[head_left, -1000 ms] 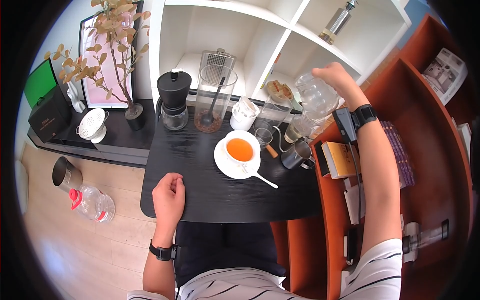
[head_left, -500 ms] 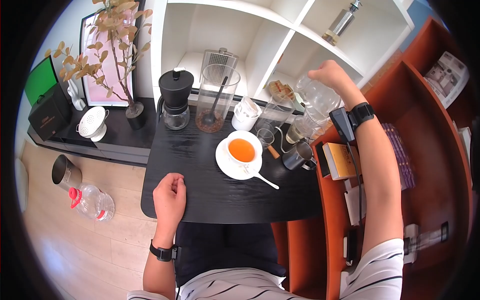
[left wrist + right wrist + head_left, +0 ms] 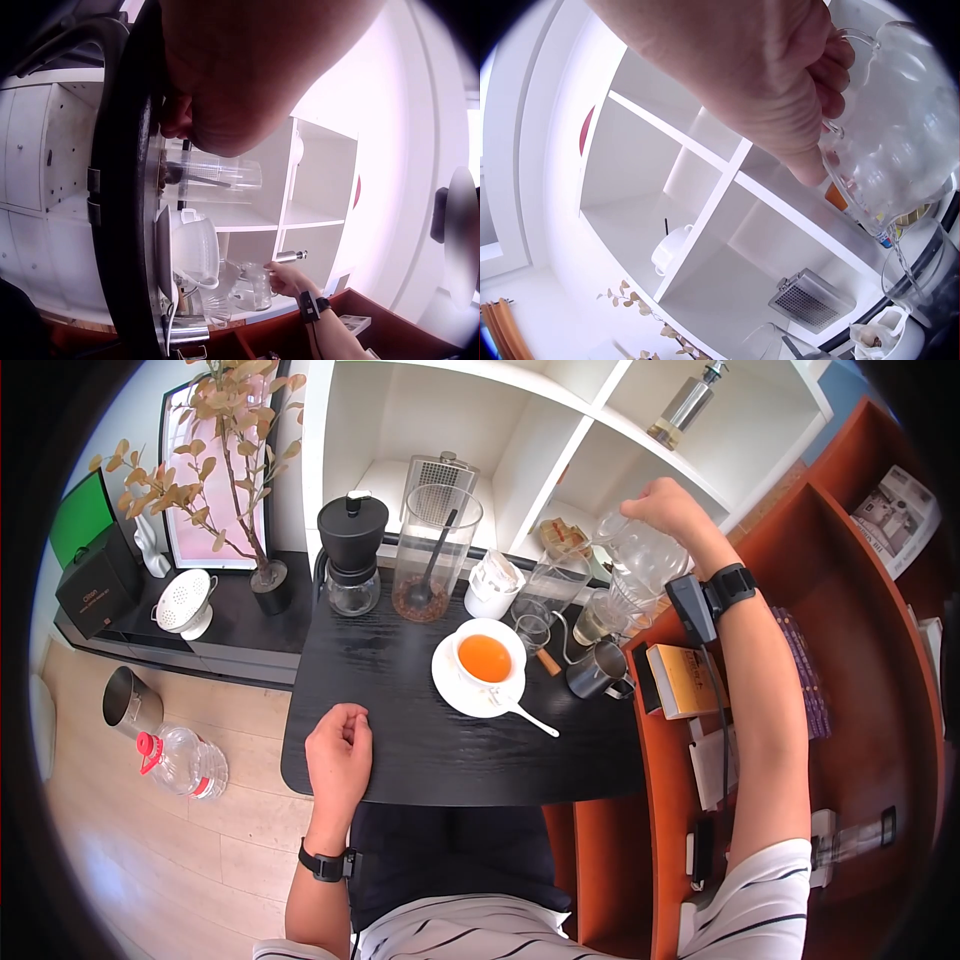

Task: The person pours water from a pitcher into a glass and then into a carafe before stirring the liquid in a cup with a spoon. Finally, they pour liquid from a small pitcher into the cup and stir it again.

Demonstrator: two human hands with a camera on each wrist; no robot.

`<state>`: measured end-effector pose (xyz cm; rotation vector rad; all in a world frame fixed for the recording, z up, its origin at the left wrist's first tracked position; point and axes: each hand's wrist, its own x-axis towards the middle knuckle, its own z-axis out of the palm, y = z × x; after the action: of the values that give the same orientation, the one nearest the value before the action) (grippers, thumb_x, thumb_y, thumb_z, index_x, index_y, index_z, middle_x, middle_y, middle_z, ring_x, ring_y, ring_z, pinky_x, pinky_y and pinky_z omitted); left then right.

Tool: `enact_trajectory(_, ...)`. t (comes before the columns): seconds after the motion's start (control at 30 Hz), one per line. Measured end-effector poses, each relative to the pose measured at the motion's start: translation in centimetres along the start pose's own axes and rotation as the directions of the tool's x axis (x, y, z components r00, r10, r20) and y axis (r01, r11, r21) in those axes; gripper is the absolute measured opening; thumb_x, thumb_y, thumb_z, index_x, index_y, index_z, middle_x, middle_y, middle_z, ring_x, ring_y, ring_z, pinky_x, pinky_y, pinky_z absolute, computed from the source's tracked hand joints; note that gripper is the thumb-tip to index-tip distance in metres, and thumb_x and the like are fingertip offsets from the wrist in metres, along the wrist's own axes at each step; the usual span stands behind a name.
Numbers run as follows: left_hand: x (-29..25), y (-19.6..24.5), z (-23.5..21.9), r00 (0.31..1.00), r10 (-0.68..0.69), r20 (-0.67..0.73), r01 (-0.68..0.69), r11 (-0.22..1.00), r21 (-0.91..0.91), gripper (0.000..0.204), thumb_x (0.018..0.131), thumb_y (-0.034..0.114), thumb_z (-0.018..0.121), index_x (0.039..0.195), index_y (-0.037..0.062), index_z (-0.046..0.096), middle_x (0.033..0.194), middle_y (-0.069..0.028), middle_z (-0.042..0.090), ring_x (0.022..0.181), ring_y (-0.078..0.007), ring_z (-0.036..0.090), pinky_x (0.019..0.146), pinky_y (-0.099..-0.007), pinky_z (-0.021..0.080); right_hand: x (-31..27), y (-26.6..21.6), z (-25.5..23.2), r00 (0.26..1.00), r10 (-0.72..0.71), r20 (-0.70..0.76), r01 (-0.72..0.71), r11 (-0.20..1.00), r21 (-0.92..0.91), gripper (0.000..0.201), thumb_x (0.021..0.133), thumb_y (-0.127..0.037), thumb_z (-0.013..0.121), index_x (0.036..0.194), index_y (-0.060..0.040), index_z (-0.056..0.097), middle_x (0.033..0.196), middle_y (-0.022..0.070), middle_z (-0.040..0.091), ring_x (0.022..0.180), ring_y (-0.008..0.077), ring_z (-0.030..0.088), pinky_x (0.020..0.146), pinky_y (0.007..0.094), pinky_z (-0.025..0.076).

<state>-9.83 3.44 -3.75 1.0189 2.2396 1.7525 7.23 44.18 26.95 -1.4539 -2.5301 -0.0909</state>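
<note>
High over the table's back right corner, my right hand (image 3: 662, 510) grips the handle of a clear glass pitcher (image 3: 645, 560) with a dimpled body. The pitcher is tilted, and a thin stream of water (image 3: 904, 259) runs from its spout into a tall clear glass vessel (image 3: 930, 281). Beside that vessel stands a white cup (image 3: 492, 592) with a drip bag in its mouth. My left hand (image 3: 338, 752) rests on the table's front left part, fingers loosely curled, with nothing in it. Nearest to it is a white cup of orange-brown tea (image 3: 483, 659) on a saucer with a white spoon.
Along the back of the black table (image 3: 400, 745) stand a coffee grinder (image 3: 351, 550) and a tall clear container (image 3: 430, 575) with a black scoop inside. A metal pitcher (image 3: 596, 670) is at the right, near the bookcase. A plastic bottle (image 3: 190, 763) stands on the floor.
Little differs: the right hand keeps the pitcher tilted in about the same place. The left hand stays put, and the head view has shifted slightly.
</note>
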Motion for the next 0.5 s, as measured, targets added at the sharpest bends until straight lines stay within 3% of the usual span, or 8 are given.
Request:
enact_trajectory(0.17, 0.0, 0.2, 0.0, 1.0, 0.0, 0.001, 0.0, 1.0, 0.005, 0.008, 0.101, 0.002, 0.066, 0.101, -0.003, 0.072, 0.078, -0.006, 0.071, 0.066, -0.0085, 0.061, 0.063, -0.0258, 0.051, -0.2, 0.1, -0.6, 0.999, -0.022, 0.024, 0.022, 1.0, -0.005, 0.051, 0.08, -0.035, 0.079, 0.106, 0.0098, 0.074, 0.096, 0.0236, 0.076, 0.094, 0.0329, 0.074, 0.086, 0.0412, 0.057)
enact_trajectory(0.27, 0.0, 0.0, 0.0, 1.0, 0.006, 0.001, -0.006, 1.0, 0.007, 0.007, 0.101, 0.002, 0.066, 0.101, -0.0029, 0.072, 0.078, -0.0057, 0.071, 0.066, -0.0082, 0.06, 0.063, -0.0256, 0.05, -0.3, 0.2, -1.0, 0.999, -0.044, -0.014, 0.043, 0.999, -0.027, 0.058, 0.079, -0.039, 0.083, 0.105, 0.0117, 0.076, 0.098, 0.0278, 0.077, 0.093, 0.0372, 0.077, 0.085, 0.0434, 0.059)
enact_trajectory(0.33, 0.0, 0.0, 0.0, 1.0, -0.004, 0.001, 0.004, 1.0, -0.003, 0.008, 0.098, 0.002, 0.067, 0.101, -0.0027, 0.072, 0.081, -0.0117, 0.071, 0.065, -0.0167, 0.066, 0.063, -0.0305, 0.053, -0.4, 0.0, -1.4, 0.999, -0.041, -0.004, 0.041, 0.999, -0.032, 0.057, 0.078, -0.039, 0.083, 0.104, 0.0114, 0.076, 0.098, 0.0275, 0.077, 0.093, 0.037, 0.077, 0.085, 0.0432, 0.059)
enact_trajectory(0.37, 0.0, -0.1, 0.0, 1.0, -0.004, 0.001, 0.004, 1.0, -0.004, 0.008, 0.098, 0.002, 0.067, 0.101, -0.0027, 0.072, 0.081, -0.0117, 0.071, 0.065, -0.0167, 0.066, 0.063, -0.0305, 0.053, -0.5, 0.0, -1.7, 0.999, -0.038, 0.007, 0.039, 0.999, -0.036, 0.057, 0.078, -0.04, 0.083, 0.103, 0.0112, 0.077, 0.098, 0.0273, 0.077, 0.093, 0.0368, 0.077, 0.085, 0.043, 0.058)
enact_trajectory(0.43, 0.0, 0.0, 0.0, 1.0, 0.004, -0.003, -0.004, 1.0, 0.002, 0.008, 0.101, 0.002, 0.066, 0.101, -0.0029, 0.072, 0.078, -0.0053, 0.071, 0.066, -0.0082, 0.06, 0.064, -0.0256, 0.05, -0.6, -0.2, -2.0, 0.999, -0.041, 0.007, 0.042, 0.998, -0.053, 0.056, 0.078, -0.04, 0.082, 0.103, 0.0106, 0.077, 0.098, 0.0269, 0.077, 0.093, 0.0365, 0.076, 0.085, 0.0429, 0.058)
enact_trajectory(0.5, 0.0, -0.2, 0.1, 1.0, 0.005, -0.004, -0.005, 1.0, 0.002, 0.008, 0.101, 0.002, 0.066, 0.101, -0.0029, 0.072, 0.078, -0.0054, 0.071, 0.066, -0.0083, 0.061, 0.064, -0.0257, 0.051, -0.6, -0.3, -2.3, 0.999, -0.046, 0.005, 0.047, 0.996, -0.07, 0.056, 0.078, -0.04, 0.082, 0.103, 0.01, 0.077, 0.098, 0.0265, 0.077, 0.093, 0.0362, 0.076, 0.086, 0.0427, 0.058)
